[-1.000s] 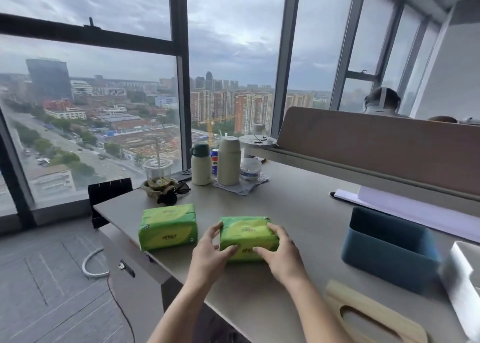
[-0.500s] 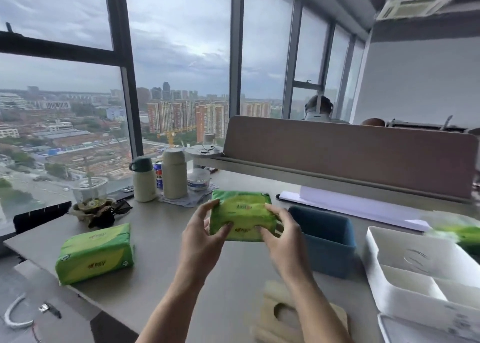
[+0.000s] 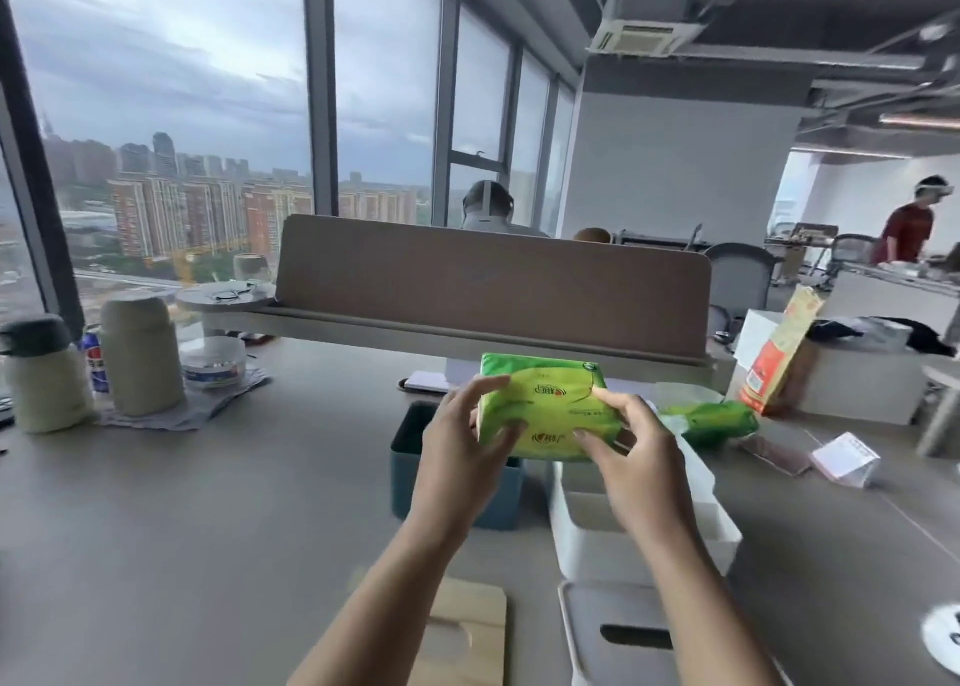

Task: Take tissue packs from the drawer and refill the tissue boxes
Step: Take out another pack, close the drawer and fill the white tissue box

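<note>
A green tissue pack is held in the air between both hands, above the open dark-blue tissue box and the open white tissue box. My left hand grips its left end, my right hand its right end. A wooden lid with a slot lies near the desk's front edge, and a white slotted lid lies to its right. Another green pack, partly under clear wrapping, lies beyond the white box.
Two cream flasks and a can stand on a cloth at the far left. A brown partition runs along the desk's back. An orange bag and a small white card sit at the right. People work further back.
Both hands lifted the green pack off the desk and carried it right, over the blue and white boxes. The view swung right, so the second pack on the left left the frame.
</note>
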Demonstrator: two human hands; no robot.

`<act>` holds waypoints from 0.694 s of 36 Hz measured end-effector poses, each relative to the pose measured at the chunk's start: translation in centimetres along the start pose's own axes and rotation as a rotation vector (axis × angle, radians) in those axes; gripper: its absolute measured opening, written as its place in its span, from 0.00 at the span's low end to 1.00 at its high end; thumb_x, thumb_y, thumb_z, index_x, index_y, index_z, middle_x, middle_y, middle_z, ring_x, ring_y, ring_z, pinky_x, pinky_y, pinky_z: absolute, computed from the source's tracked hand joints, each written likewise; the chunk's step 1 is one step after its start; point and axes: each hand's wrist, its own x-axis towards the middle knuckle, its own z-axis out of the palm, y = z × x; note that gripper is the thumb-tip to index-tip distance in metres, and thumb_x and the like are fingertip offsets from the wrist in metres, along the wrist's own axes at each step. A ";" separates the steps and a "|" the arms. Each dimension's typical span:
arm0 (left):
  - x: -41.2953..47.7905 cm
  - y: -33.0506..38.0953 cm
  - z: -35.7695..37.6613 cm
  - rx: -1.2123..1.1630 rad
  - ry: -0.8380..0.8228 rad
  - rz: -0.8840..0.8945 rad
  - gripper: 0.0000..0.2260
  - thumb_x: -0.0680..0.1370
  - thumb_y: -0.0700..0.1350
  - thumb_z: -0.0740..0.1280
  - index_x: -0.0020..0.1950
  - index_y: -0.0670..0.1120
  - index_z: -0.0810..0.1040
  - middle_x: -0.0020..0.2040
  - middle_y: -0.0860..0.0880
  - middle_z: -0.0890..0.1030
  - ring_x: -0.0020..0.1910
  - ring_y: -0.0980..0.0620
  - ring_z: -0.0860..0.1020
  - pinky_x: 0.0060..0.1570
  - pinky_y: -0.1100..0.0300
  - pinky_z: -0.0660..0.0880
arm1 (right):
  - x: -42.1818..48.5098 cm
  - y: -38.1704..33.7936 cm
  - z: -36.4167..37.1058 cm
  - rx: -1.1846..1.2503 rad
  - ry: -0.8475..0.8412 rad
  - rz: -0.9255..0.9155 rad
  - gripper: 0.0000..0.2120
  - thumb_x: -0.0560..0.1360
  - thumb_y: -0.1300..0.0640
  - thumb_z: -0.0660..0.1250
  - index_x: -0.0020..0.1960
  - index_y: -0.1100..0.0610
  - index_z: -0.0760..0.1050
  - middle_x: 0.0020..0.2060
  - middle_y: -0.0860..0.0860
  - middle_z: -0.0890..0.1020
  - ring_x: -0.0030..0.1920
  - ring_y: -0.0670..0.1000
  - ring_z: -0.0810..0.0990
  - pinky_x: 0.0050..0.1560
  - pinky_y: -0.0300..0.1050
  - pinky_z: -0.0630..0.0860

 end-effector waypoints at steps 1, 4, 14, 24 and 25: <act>0.2 0.1 1.1 0.009 -0.025 0.010 0.18 0.72 0.49 0.73 0.59 0.64 0.76 0.60 0.54 0.78 0.54 0.53 0.81 0.53 0.51 0.80 | 0.3 0.7 -0.8 -0.020 0.002 0.012 0.19 0.70 0.59 0.75 0.59 0.50 0.77 0.53 0.43 0.82 0.53 0.46 0.79 0.50 0.40 0.73; 0.5 0.5 4.2 0.039 -0.065 0.028 0.17 0.72 0.49 0.74 0.58 0.62 0.78 0.62 0.56 0.76 0.59 0.53 0.79 0.59 0.52 0.77 | 0.9 2.5 -3.2 -0.067 0.023 0.036 0.18 0.70 0.60 0.75 0.58 0.49 0.77 0.53 0.44 0.82 0.53 0.47 0.79 0.50 0.40 0.72; 0.0 0.3 10.3 0.208 -0.180 -0.024 0.16 0.74 0.45 0.72 0.62 0.55 0.79 0.64 0.51 0.76 0.61 0.52 0.76 0.57 0.66 0.68 | 1.9 7.2 -6.9 -0.214 -0.033 0.143 0.19 0.69 0.63 0.75 0.57 0.52 0.78 0.57 0.49 0.82 0.60 0.52 0.78 0.57 0.44 0.73; 0.1 -0.6 11.8 0.345 -0.208 -0.065 0.17 0.77 0.45 0.69 0.66 0.55 0.76 0.54 0.44 0.82 0.44 0.47 0.78 0.48 0.57 0.75 | 2.0 8.3 -7.1 -0.371 -0.135 0.178 0.22 0.73 0.64 0.70 0.65 0.50 0.74 0.58 0.53 0.81 0.56 0.56 0.79 0.51 0.41 0.74; 0.2 -0.6 11.8 0.353 -0.207 -0.059 0.17 0.77 0.44 0.69 0.65 0.55 0.77 0.53 0.44 0.82 0.43 0.49 0.77 0.47 0.58 0.75 | 2.1 8.2 -7.0 -0.383 -0.143 0.181 0.22 0.74 0.64 0.69 0.65 0.51 0.74 0.58 0.53 0.81 0.56 0.56 0.79 0.52 0.42 0.74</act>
